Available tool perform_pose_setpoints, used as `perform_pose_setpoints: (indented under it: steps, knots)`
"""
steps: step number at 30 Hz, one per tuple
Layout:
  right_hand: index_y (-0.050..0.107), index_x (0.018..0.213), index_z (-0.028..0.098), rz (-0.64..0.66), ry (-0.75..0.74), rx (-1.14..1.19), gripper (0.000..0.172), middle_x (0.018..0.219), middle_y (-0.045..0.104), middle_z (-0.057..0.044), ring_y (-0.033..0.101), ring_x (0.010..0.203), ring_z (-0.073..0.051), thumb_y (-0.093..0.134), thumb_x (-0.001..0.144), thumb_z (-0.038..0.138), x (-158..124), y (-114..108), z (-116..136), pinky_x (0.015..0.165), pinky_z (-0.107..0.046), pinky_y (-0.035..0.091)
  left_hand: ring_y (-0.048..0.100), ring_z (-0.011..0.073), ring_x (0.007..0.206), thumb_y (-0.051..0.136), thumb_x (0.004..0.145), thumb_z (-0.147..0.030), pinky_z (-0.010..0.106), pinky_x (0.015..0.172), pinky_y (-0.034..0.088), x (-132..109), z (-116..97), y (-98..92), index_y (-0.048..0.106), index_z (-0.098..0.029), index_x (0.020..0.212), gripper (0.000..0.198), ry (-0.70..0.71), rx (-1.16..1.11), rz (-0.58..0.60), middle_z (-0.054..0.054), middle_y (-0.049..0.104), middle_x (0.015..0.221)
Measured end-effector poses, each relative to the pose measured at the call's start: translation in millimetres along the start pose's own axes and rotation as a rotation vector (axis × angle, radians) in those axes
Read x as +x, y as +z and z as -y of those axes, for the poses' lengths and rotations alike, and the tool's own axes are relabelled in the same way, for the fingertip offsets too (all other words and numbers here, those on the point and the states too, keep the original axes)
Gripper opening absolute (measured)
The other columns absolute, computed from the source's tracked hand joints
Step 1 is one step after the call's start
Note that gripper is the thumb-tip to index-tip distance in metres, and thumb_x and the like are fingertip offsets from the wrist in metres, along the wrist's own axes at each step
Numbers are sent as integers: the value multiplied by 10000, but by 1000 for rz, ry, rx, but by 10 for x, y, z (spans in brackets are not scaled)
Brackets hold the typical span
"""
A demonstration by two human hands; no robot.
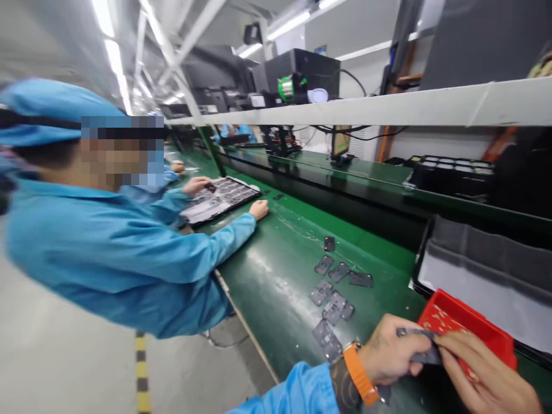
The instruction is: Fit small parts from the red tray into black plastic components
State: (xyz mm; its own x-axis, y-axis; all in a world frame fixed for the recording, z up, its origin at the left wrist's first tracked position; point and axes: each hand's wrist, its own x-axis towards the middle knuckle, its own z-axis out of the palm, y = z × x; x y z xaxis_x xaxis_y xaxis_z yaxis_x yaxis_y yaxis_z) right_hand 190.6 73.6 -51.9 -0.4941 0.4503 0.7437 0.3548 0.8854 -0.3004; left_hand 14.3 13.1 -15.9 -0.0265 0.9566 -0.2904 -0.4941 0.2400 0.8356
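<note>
Fingers of the left hand (pixel 390 351) and right hand (pixel 487 376) pinch one thin, flat grey plate (pixel 426 357) between them, just in front of a glossy red plastic bin (pixel 468 322). Similar matte plates (pixel 332 287) lie scattered on the scuffed green belt (pixel 276 270). The fingers hide most of the held plate, and the frame cuts off the right hand. A blue-coated co-worker (pixel 121 253) touches a dark tray (pixel 224 198).

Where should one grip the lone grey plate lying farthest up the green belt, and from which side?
Pinch the plate by its two long edges, fingers coming down from above. It lies flat and thin on the belt, so a side approach would likely not get under it. Bare belt surrounds it, with the nearest plates lying apart.
</note>
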Motion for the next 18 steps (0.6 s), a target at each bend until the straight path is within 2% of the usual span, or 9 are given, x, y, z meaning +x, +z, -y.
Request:
perform_pose_setpoints:
  steps: [4, 7, 9, 12, 14, 16, 18]
  knots:
    - [720, 1029, 292, 59, -99, -57, 171, 961, 737, -21, 725, 795, -238, 602, 918, 349, 24, -15, -25, 804, -332, 594, 376, 74, 309, 680, 601, -390, 225, 319, 218, 38, 57, -64, 589, -152, 567, 257, 26, 36, 49, -45, 441, 387]
    - [683, 1056, 280, 78, -139, -41, 185, 984, 728, -20, 721, 829, -228, 570, 945, 376, 120, -43, -22, 817, -333, 565, 393, 80, 321, 624, 708, -373, 212, 339, 249, 17, 7, -88, 576, -159, 587, 251, 95, 206, 75, -41, 453, 391]
    - [666, 995, 268, 56, -43, -100, 219, 950, 724, -33, 712, 807, -228, 518, 968, 427, 216, -142, -33, 776, -347, 547, 414, 86, 340, 578, 777, -349, 201, 371, 288, -9, -26, -81, 591, -158, 635, 239, 144, 332, 49, -43, 460, 397]
    - [634, 854, 252, -7, 250, -323, 282, 822, 710, -59, 676, 692, -223, 454, 977, 430, 354, -345, -111, 640, -352, 492, 434, 90, 376, 540, 844, -347, 198, 430, 335, -42, -57, -57, 630, -152, 723, 247, 206, 444, -43, -53, 455, 409]
    - [587, 743, 238, 97, 382, -409, 342, 694, 668, -59, 628, 605, -225, 418, 967, 434, 395, -435, -202, 585, -353, 429, 435, 93, 393, 539, 863, -365, 205, 458, 344, -35, -75, -59, 665, -141, 812, 262, 242, 504, -71, -55, 471, 424]
    - [508, 639, 231, 241, 424, -433, 391, 633, 628, -57, 598, 596, -232, 390, 954, 432, 386, -455, -289, 608, -356, 381, 444, 99, 404, 546, 864, -389, 213, 475, 344, -9, -91, -77, 684, -132, 882, 293, 264, 540, -57, -52, 487, 433]
    - [506, 670, 214, 303, 457, -439, 319, 636, 619, -45, 595, 630, -227, 408, 942, 350, 351, -421, -334, 651, -350, 347, 445, 103, 415, 558, 858, -402, 218, 487, 342, 13, -104, -96, 686, -128, 911, 308, 262, 553, -31, -48, 500, 438]
